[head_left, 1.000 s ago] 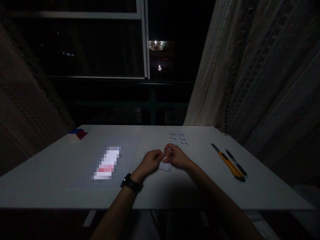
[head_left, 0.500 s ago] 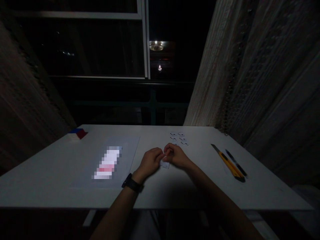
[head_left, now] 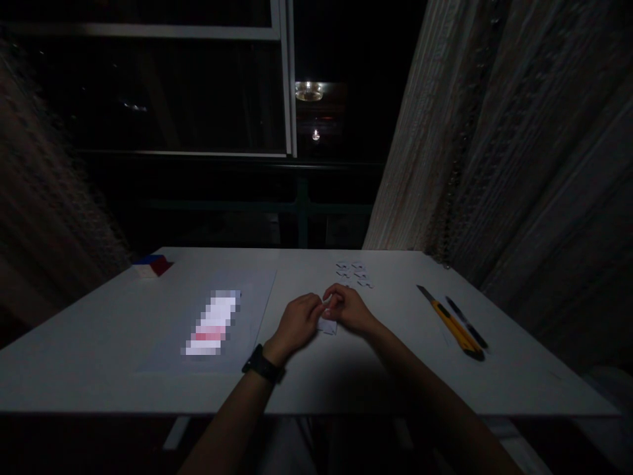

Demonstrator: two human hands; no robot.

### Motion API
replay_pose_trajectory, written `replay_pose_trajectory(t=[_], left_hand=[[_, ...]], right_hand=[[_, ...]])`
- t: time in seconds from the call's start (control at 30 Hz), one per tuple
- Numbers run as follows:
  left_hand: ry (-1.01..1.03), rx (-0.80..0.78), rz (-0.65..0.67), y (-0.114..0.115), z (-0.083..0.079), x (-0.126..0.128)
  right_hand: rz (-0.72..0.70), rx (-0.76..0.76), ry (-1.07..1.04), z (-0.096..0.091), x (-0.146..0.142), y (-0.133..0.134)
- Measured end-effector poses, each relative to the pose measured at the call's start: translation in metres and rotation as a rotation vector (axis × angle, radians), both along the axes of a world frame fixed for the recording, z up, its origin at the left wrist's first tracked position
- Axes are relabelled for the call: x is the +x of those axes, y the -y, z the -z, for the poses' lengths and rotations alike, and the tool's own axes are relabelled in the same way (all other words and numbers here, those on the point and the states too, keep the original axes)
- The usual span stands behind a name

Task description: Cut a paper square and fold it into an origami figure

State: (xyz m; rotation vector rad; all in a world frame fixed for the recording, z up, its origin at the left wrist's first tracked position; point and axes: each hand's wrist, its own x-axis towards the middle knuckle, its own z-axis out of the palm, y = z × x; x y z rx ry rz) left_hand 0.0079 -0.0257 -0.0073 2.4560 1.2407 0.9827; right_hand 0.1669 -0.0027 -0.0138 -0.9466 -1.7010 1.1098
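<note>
My left hand [head_left: 297, 321] and my right hand [head_left: 349, 307] meet over the middle of the white table [head_left: 346, 376], fingertips pinched together. Between them they hold a small white piece of paper [head_left: 327, 324], which rests low against the tabletop. A dark watch [head_left: 262, 365] sits on my left wrist. Just beyond my hands lie several small white paper pieces [head_left: 354, 273] in a loose cluster.
A large sheet of paper [head_left: 217, 320] lies to the left of my hands. A yellow utility knife [head_left: 452, 325] and a black pen [head_left: 467, 322] lie at the right. A red and blue block [head_left: 152, 264] sits at the far left corner. Curtains hang at the right.
The paper piece shows less below my hands than a second ago; my fingers have closed in over it. Both hands stay in the same spot.
</note>
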Motion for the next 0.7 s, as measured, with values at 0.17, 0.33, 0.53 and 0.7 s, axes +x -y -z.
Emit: replay_pose_trajectory(t=[0.17,0.33,0.53,0.7], left_hand=[[0.029,-0.017,0.034,0.0002,-0.0011,0.0004],[0.058,-0.061,-0.042,-0.0008,-0.0022,-0.0002],[0.008,-0.067,-0.058,-0.0017,-0.0001,0.0],[0.015,-0.038,-0.045,-0.001,0.0006,0.0011]], right_hand=[[0.033,0.001,0.001,0.0005,-0.001,-0.001],[-0.023,-0.074,-0.037,-0.002,0.0006,0.0003],[-0.08,-0.112,-0.02,0.0002,0.0,0.0002],[-0.058,-0.141,-0.118,0.0055,-0.004,0.0004]])
